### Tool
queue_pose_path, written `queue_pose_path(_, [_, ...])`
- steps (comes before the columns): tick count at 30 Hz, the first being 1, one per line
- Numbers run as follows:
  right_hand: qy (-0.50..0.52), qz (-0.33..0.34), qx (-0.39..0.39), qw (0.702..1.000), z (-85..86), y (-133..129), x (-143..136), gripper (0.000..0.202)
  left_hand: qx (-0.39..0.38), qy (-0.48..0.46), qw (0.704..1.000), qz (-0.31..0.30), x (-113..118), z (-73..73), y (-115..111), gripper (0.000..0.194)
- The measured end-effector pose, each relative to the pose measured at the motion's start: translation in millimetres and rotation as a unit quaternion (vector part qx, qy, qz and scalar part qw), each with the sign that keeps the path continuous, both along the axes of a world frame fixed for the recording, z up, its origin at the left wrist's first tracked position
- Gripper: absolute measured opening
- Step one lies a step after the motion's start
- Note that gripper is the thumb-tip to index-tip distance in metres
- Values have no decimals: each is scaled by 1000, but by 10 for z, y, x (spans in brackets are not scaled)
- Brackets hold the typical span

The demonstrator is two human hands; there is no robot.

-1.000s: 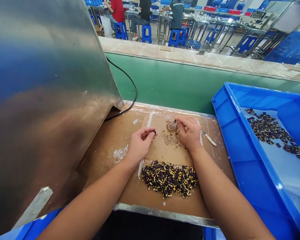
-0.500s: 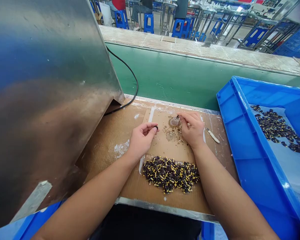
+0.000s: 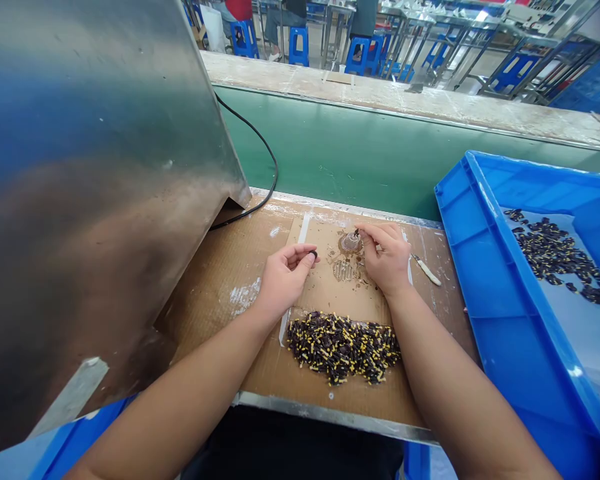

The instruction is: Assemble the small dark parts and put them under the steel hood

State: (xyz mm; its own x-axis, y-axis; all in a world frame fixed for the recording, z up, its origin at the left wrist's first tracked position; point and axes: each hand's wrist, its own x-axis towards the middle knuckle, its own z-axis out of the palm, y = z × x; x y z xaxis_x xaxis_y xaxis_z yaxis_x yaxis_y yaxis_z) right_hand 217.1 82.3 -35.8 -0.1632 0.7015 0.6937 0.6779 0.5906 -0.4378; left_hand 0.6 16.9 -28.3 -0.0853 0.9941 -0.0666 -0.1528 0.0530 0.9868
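My left hand (image 3: pixel 291 272) pinches a small dark rounded piece (image 3: pixel 313 254) between thumb and fingertips, above the cardboard. To its right, my right hand (image 3: pixel 386 255) has thumb and forefinger closed on a tiny dark piece (image 3: pixel 357 233), too small to name. That piece is over a round, wet-looking brown patch (image 3: pixel 350 243) on the cardboard mat (image 3: pixel 325 293). A striped patch (image 3: pixel 343 270) lies just below. Nearer to me, between my forearms, spreads a pile of small black-and-yellow pieces (image 3: pixel 343 347).
A white-handled tool (image 3: pixel 427 271) lies right of my right hand. The blue crate (image 3: pixel 505 307) on the right holds more black-and-yellow pieces (image 3: pixel 555 250) on a pale sheet. A large metal housing (image 3: pixel 105 200) rises at left, with a black cable (image 3: pixel 276 167) beside it. A green panel (image 3: pixel 330 147) stands behind.
The whole view has shifted very slightly. Both hands keep nearly the same places and grips.
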Motion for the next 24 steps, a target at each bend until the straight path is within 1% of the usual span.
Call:
queue_pose_path(4, [9, -12, 4, 1000, -19, -5, -17, 21, -8, -11, 1000, 3, 1, -10, 13, 26])
queue_pose_path(6, [12, -32, 8, 999, 33, -25, -23, 20, -14, -24, 1000, 6, 1, -17, 22, 27])
queue_pose_path(8, [6, -50, 24, 998, 186, -73, -17, 18, -17, -38, 999, 11, -1, -20, 28, 28])
queue_pose_path(10, [-5, -61, 63, 996, 435, -158, -3, 16, -18, -49, 998, 18, -4, -23, 30, 28])
queue_pose_path(12, [0, -83, 132, 988, 699, -266, 6, 16, -22, -57, 998, 19, -8, -27, 31, 29])
queue_pose_path(13, [14, -104, 175, 979, 802, -319, 3, 19, -23, -59, 998, 18, -9, -30, 32, 29])
queue_pose_path(14, [34, -127, 216, 968, 867, -363, -7, 22, -23, -59, 998, 17, -10, -33, 33, 29])
queue_pose_path(15, [48, -142, 242, 959, 892, -394, -22, 23, -21, -59, 998, 16, -11, -37, 35, 29])
queue_pose_path(16, [46, -144, 247, 957, 878, -410, -42, 21, -20, -59, 998, 14, -12, -42, 36, 29])
queue_pose_path(17, [28, -135, 229, 964, 834, -412, -62, 19, -19, -60, 998, 13, -12, -46, 38, 29])
queue_pose_path(19, [-25, -113, 157, 981, 714, -392, -95, 21, -20, -66, 997, 16, -15, -54, 37, 29])
queue_pose_path(20, [-39, -112, 131, 984, 664, -381, -104, 21, -21, -71, 997, 17, -17, -57, 35, 30])
queue_pose_path(21, [-34, -123, 128, 983, 634, -377, -107, 20, -23, -78, 997, 19, -19, -57, 30, 31])
queue_pose_path(22, [-10, -141, 148, 979, 625, -382, -107, 19, -25, -87, 996, 20, -22, -53, 24, 32])
queue_pose_path(23, [21, -156, 171, 973, 635, -394, -105, 19, -28, -100, 994, 21, -25, -46, 15, 34])
queue_pose_path(24, [51, -164, 178, 969, 655, -412, -105, 20, -32, -116, 993, 20, -29, -35, 5, 36])
